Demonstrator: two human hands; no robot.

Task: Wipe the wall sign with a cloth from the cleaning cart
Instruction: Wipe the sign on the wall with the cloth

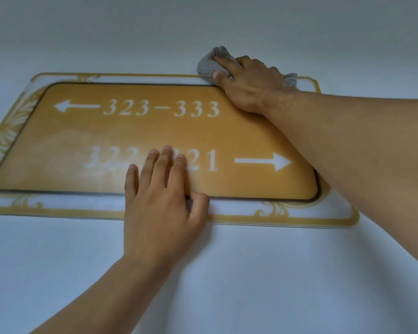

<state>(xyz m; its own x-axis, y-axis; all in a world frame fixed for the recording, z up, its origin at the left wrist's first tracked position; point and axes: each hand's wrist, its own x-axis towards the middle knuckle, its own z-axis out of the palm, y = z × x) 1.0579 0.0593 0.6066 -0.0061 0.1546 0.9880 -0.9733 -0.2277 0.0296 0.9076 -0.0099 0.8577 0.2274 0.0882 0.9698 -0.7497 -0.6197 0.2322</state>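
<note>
1. On the wall, your right hand bunches the grey cloth against the sign's far edge, likely for dust.
2. Your left hand lies flat, fingers straight, probably steadying it.

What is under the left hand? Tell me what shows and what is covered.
The left hand lies flat on the sign, fingers over the lower number row. "322" and "21" show beside them; the characters between are covered.

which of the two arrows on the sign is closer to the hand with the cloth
The right-pointing arrow on the lower row. It lies just beside the forearm of the right hand gripping the cloth; the left-pointing arrow sits far across the sign.
</note>
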